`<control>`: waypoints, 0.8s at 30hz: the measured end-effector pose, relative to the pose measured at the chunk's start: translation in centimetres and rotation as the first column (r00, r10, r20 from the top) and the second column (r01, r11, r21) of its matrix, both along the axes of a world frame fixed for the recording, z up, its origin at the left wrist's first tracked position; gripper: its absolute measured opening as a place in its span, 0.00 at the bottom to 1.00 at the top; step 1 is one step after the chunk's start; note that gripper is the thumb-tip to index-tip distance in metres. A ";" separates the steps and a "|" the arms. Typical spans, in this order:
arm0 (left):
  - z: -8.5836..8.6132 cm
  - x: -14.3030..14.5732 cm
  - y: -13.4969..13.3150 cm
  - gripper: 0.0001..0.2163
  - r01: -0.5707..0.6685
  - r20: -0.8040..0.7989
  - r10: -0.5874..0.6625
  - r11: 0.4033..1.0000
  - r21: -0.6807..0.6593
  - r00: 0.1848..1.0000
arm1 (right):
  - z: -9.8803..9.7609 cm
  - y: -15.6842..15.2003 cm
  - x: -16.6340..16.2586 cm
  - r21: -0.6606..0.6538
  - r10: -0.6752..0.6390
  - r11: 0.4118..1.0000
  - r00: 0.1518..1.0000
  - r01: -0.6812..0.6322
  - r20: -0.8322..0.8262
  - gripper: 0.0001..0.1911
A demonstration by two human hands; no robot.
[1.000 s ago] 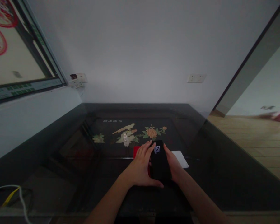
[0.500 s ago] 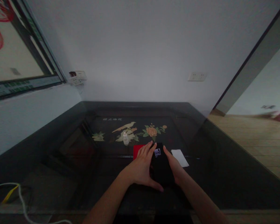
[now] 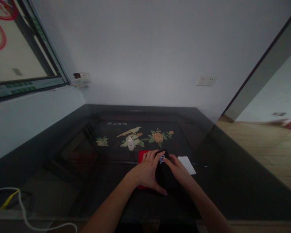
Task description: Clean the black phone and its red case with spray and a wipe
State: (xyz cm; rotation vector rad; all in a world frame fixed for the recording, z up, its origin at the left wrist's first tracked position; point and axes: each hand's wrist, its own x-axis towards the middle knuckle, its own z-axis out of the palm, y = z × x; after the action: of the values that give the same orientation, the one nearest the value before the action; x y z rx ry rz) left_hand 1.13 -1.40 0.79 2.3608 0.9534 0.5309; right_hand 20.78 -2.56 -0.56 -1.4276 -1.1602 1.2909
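Observation:
Between my hands is a black box (image 3: 167,176) with white characters near its far end; its exact kind is hard to tell in the dim light. My left hand (image 3: 146,171) wraps its left side, fingers toward the far end and thumb along the near edge. From the right, my right hand (image 3: 180,171) grips it, with a finger or thumb laid over the white characters. A flat red item (image 3: 141,156) lies mostly hidden beneath and beside my left hand. Just right of my right hand is a white paper (image 3: 187,165).
A small clear bottle (image 3: 130,144) stands beyond my hands on the glossy dark table (image 3: 106,194), near an inlaid bird and flowers. A white cable (image 3: 23,207) with a yellow tag (image 3: 9,199) runs at the near left. Behind rises a wall with sockets (image 3: 206,81).
My right hand has shifted inward over the black box's top and partly covers the white characters. The box has turned slightly, and more red shows below my left hand.

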 end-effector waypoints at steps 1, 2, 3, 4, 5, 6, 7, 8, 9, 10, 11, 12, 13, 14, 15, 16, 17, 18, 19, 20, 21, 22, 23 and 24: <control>-0.1 -0.1 0.1 0.67 0.001 0.004 -0.001 1.000 0.002 1.000 | 0.1 0.0 0.0 0.026 0.022 0.999 1.000 -0.022 0.018 0.16; -0.1 -0.1 0.1 0.67 0.002 0.006 -0.002 1.000 0.003 1.000 | 0.2 -0.1 -0.1 0.047 0.043 0.998 0.999 -0.045 0.025 0.16; -0.1 -0.2 0.2 0.67 0.003 0.005 -0.003 1.000 0.001 1.000 | 0.3 -0.1 -0.1 0.061 0.058 0.996 0.998 -0.059 0.023 0.17; -0.2 -0.3 0.3 0.67 0.005 0.002 -0.005 1.000 -0.002 1.000 | 0.4 -0.2 -0.1 0.066 0.058 0.996 0.998 -0.059 0.019 0.19; -0.2 -0.4 0.3 0.67 0.006 -0.004 -0.006 1.000 -0.004 1.000 | 0.6 -0.3 -0.1 0.059 0.046 0.997 0.999 -0.047 0.017 0.21; -0.2 -0.4 0.4 0.67 0.004 -0.009 -0.004 1.000 -0.005 1.000 | 0.7 -0.4 0.0 0.041 0.029 0.999 0.999 -0.030 0.021 0.24; -0.2 -0.4 0.4 0.67 0.001 -0.013 -0.001 1.000 -0.003 1.000 | 0.8 -0.5 0.1 0.014 0.013 1.000 1.000 -0.014 0.026 0.27; -0.3 -0.4 0.4 0.67 -0.002 -0.020 0.002 1.000 0.000 1.000 | 1.0 -0.6 0.2 -0.016 0.005 1.000 1.000 -0.005 0.029 0.28; -0.3 -0.4 0.4 0.68 -0.004 -0.026 0.004 1.000 0.004 1.000 | 1.2 -0.7 0.3 -0.040 0.009 0.999 1.000 -0.008 0.028 0.28; -0.3 -0.4 0.5 0.68 -0.004 -0.032 0.004 1.000 0.010 0.999 | 1.4 -0.7 0.4 -0.054 0.023 0.998 0.999 -0.022 0.025 0.27; -0.4 -0.4 0.5 0.68 -0.003 -0.035 0.004 1.000 0.016 0.999 | 1.5 -0.7 0.5 -0.051 0.039 0.998 0.999 -0.038 0.025 0.25; -0.4 -0.3 0.5 0.68 -0.003 -0.033 0.004 1.000 0.023 0.999 | 1.6 -0.6 0.7 -0.038 0.046 0.998 0.998 -0.044 0.037 0.24; -0.5 -0.3 0.5 0.68 -0.004 -0.030 0.005 1.000 0.030 1.000 | 1.6 -0.5 0.8 -0.020 0.043 0.999 0.997 -0.042 0.060 0.22; -0.5 -0.3 0.5 0.69 -0.005 -0.026 0.006 0.999 0.034 1.000 | 1.6 -0.4 1.0 -0.001 0.034 0.999 0.996 -0.034 0.086 0.20; -0.6 -0.2 0.5 0.69 -0.007 -0.023 0.007 0.999 0.037 1.000 | 1.5 -0.3 1.2 0.016 0.022 1.000 0.994 -0.024 0.111 0.19; -0.6 -0.2 0.6 0.69 -0.008 -0.024 0.009 0.999 0.038 1.000 | 1.4 -0.2 1.3 0.027 0.012 1.000 0.991 -0.016 0.131 0.18; -0.5 -0.2 0.6 0.69 -0.008 -0.028 0.009 0.999 0.036 1.000 | 1.3 -0.1 1.4 0.033 0.009 0.999 0.990 -0.014 0.142 0.18; -0.5 -0.2 0.6 0.69 -0.005 -0.036 0.006 0.999 0.032 0.999 | 1.2 0.0 1.5 0.032 0.011 0.999 0.989 -0.016 0.147 0.18; -0.4 -0.2 0.6 0.68 -0.002 -0.042 0.003 1.000 0.028 0.999 | 1.1 0.0 1.6 0.031 0.011 0.999 0.989 -0.016 0.149 0.18; -0.3 -0.3 0.6 0.68 0.000 -0.047 0.001 1.000 0.024 0.999 | 1.0 0.0 1.6 0.032 0.009 0.999 0.988 -0.014 0.151 0.18; -0.3 -0.3 0.6 0.68 0.002 -0.048 -0.001 1.000 0.021 0.999 | 0.9 0.0 1.6 0.035 0.002 0.999 0.988 -0.008 0.152 0.18; -0.3 -0.3 0.6 0.68 0.005 -0.047 -0.004 1.000 0.019 0.999 | 0.8 0.0 1.6 0.040 -0.008 0.999 0.988 0.002 0.153 0.18; -0.3 -0.3 0.6 0.68 0.006 -0.043 -0.006 1.000 0.019 0.999 | 0.7 -0.1 1.6 0.051 -0.018 0.999 0.988 0.010 0.156 0.17; -0.4 -0.3 0.6 0.68 0.006 -0.038 -0.005 1.000 0.021 0.999 | 0.6 -0.1 1.6 0.067 -0.024 0.998 0.986 0.013 0.167 0.17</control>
State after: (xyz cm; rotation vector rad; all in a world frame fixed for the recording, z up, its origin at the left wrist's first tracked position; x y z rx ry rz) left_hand 0.78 -0.80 0.42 2.3993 0.9620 0.4979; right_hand 22.34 -2.64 0.01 -1.5177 -1.2856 1.1259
